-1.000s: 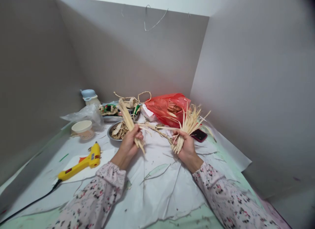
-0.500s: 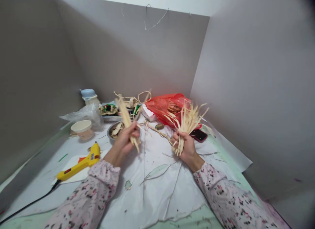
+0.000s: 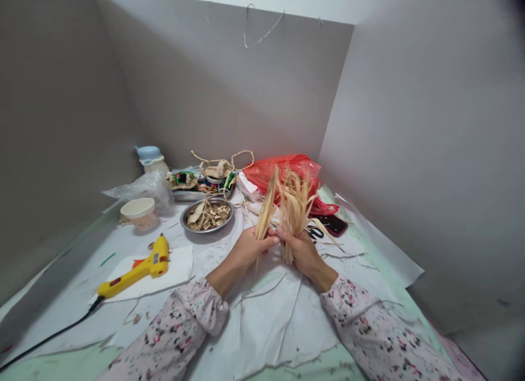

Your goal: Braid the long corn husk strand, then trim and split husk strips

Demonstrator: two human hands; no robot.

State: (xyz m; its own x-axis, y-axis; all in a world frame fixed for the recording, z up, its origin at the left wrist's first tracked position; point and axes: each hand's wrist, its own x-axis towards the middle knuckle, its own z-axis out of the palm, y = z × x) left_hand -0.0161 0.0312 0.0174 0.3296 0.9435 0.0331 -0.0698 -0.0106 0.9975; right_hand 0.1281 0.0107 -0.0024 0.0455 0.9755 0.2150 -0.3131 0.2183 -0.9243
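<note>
My left hand point(image 3: 251, 248) is closed around a thin bundle of pale, dry husk-like strips point(image 3: 267, 209), held upright. Against it, my right hand point(image 3: 302, 251) grips a fuller bunch of similar strips point(image 3: 293, 206), whose loose ends fan out at the top. Both hands meet over the middle of the table, fingertips and thumbs touching or nearly so. Short cut ends poke out below each grip. Left of my hands stands a round metal bowl point(image 3: 183, 223) with dry plant scraps in it.
A yellow glue gun point(image 3: 135, 271) with a black cord lies on white paper at the left. Behind it are a paper cup point(image 3: 139, 212), a clear plastic bag point(image 3: 150, 189) and a blue-lidded bottle point(image 3: 151, 158). A red plastic bag point(image 3: 262, 173) and phone point(image 3: 334, 226) lie beyond.
My left hand has moved right with its bundle, and my right hand slightly left, bringing the two bunches together. The metal bowl is now uncovered.
</note>
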